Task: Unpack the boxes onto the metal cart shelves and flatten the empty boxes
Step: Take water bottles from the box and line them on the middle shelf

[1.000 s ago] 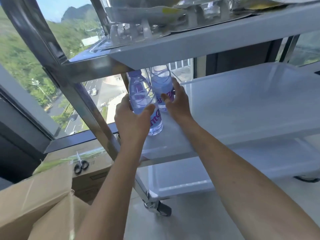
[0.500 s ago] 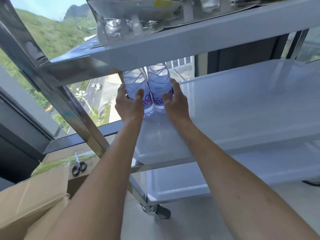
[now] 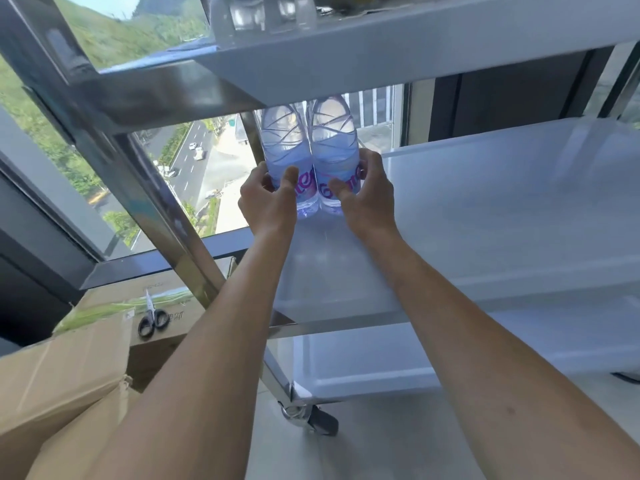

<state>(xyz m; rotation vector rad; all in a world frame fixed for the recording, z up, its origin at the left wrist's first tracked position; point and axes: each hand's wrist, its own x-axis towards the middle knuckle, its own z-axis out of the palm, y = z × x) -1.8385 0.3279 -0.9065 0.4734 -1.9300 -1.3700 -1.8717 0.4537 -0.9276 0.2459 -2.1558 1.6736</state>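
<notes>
Two clear water bottles with purple lettering stand side by side at the far left corner of the cart's middle shelf (image 3: 485,216). My left hand (image 3: 266,199) curls around the left bottle (image 3: 284,147), thumb on its label. My right hand (image 3: 367,195) wraps the right bottle (image 3: 334,143) from its right side, thumb on the label. The bottle tops are hidden behind the upper shelf (image 3: 381,46). An open cardboard box (image 3: 59,375) sits at the lower left.
Black-handled scissors (image 3: 152,317) lie on a closed carton (image 3: 166,306) by the window. The cart's steel post (image 3: 152,202) slants between carton and shelf. Clear items stand on the upper shelf. A lower shelf (image 3: 398,362) and a caster wheel (image 3: 318,420) show below.
Both hands pushed the two bottles back along the middle shelf to its far left corner, where they now stand upright and touching. The left bottle was tilted and nearer before.
</notes>
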